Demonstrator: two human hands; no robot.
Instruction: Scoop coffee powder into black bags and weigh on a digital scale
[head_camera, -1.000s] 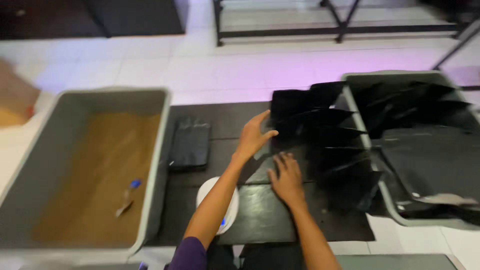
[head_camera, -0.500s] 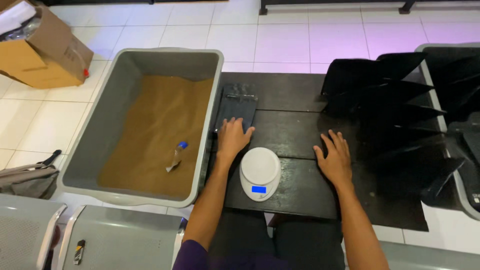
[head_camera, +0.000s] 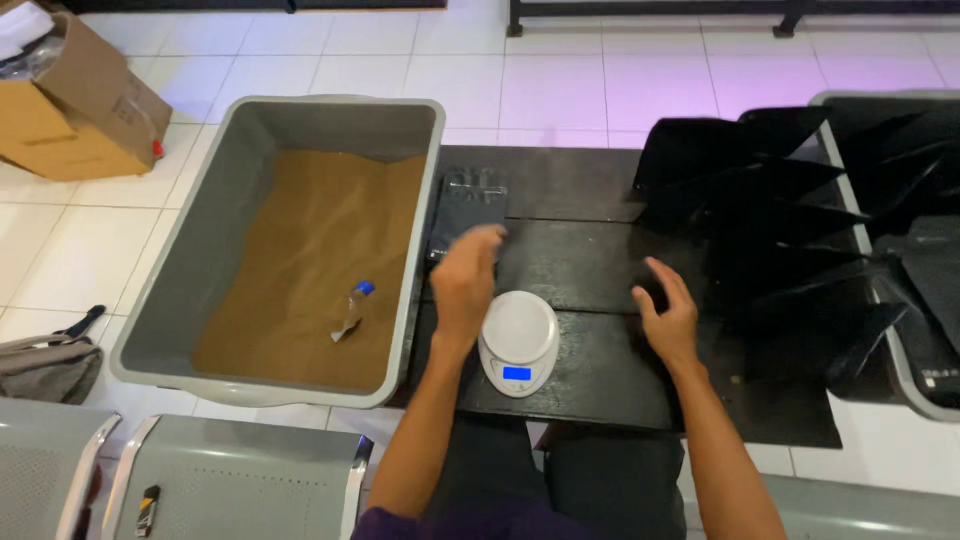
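My left hand (head_camera: 464, 281) hovers blurred above the dark low table (head_camera: 585, 265), just left of a small white round scale (head_camera: 518, 340) with a blue lit display. It holds nothing and sits near a flat black packet (head_camera: 466, 210) lying on the table. My right hand (head_camera: 666, 311) is raised to the right of the scale, fingers apart, holding nothing, close to a row of standing black pouches (head_camera: 760, 200).
A large grey tub (head_camera: 240, 160) of brown sand stands at the left, with a small scoop (head_camera: 350, 312) lying in it. A second grey tub (head_camera: 900, 360) with black pouches sits at the right. A cardboard box (head_camera: 75, 120) is on the tiled floor; grey seats (head_camera: 230, 470) are below.
The view has shifted left from the pouches toward the sand tub. Both hands have lifted off the table; the left hand moved from the black packet toward the scale.
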